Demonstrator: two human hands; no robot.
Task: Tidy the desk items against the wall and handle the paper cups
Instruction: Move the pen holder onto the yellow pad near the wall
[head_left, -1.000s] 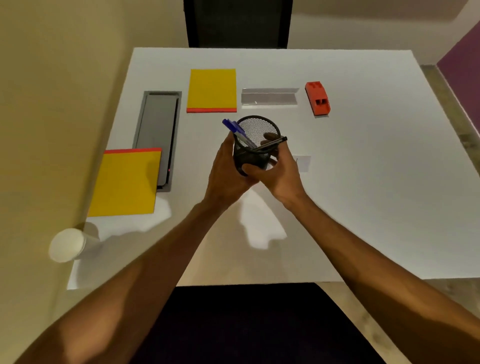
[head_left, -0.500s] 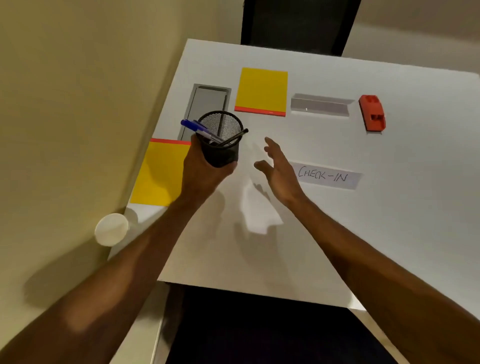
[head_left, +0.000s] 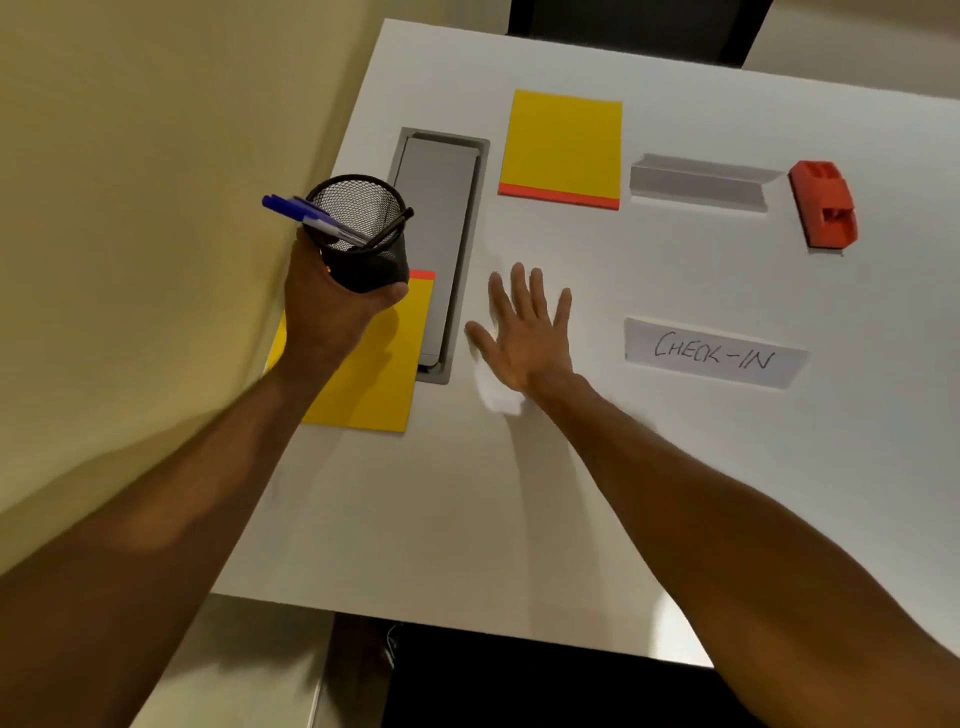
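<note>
My left hand (head_left: 332, 306) grips a black mesh pen cup (head_left: 363, 239) with blue pens (head_left: 306, 215) and a dark pen inside, held above the desk's left edge by the beige wall. Under it lies a yellow notepad (head_left: 374, 374), partly hidden by my arm. My right hand (head_left: 524, 327) is flat and spread over the white desk (head_left: 519, 493), holding nothing. A second yellow notepad (head_left: 563, 145) lies farther back. No paper cup is in view.
A grey cable tray (head_left: 441, 228) is set into the desk by the wall. A grey angled card holder (head_left: 698, 182), a red stapler (head_left: 826, 210) and a "CHECK-IN" paper sign (head_left: 714, 353) lie to the right. A dark chair (head_left: 545, 680) sits below the front edge.
My right hand let go of the pen cup and spread over the desk. My left hand carried the cup left toward the wall. The paper cup has left the view.
</note>
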